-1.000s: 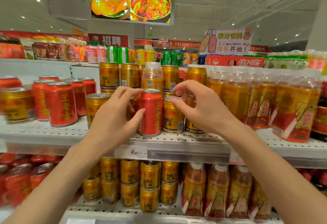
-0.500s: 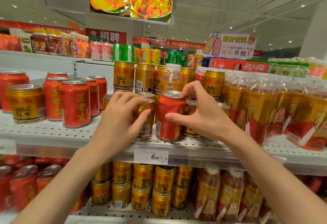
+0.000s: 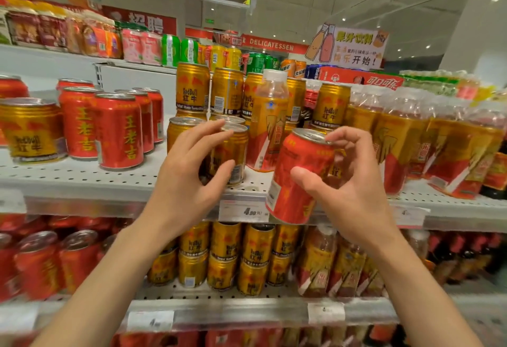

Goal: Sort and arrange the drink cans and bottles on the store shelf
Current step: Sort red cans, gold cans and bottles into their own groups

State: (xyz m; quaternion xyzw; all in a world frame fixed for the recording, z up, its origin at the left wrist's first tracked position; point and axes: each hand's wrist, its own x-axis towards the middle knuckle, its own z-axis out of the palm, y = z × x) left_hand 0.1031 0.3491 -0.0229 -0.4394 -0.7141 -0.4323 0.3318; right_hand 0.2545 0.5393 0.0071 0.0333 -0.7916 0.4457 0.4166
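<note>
Red can gripped in R hand, lifted off the shelf edge just right of the front gold can.
Thumb on body, fingers at top rim; L hand half-open, cupped round gold can, contact unclear. Risk: loose pinch, can could slip or knock the bottle behind. Long axis near-vertical, top tilted right, lid up.

Right hand hides part of the red can.
</note>
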